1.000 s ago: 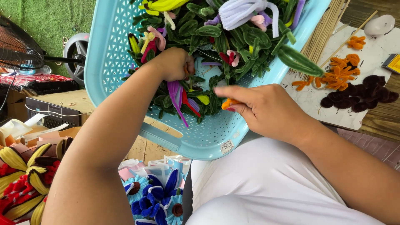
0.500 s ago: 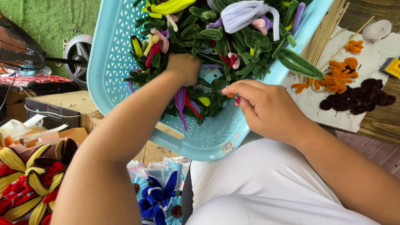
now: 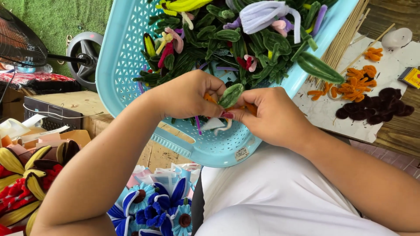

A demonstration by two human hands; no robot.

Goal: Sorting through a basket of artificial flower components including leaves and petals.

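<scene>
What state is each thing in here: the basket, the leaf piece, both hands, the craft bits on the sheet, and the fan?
Basket: tilted on the lap, full of fuzzy green leaves and coloured pieces.
Green leaf: pinched between both hands, above the basket.
Left hand: closed on the leaf and an orange bit.
Right hand: fingertips pinching the leaf.
Orange pieces: loose on the white sheet.
Dark brown pieces: heaped beside them.
Fan: cannot tell if running.

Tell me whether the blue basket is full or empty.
Partly full. The blue basket holds a heap of green leaves and coloured pieces at its far end; its near end shows bare mesh.
</scene>
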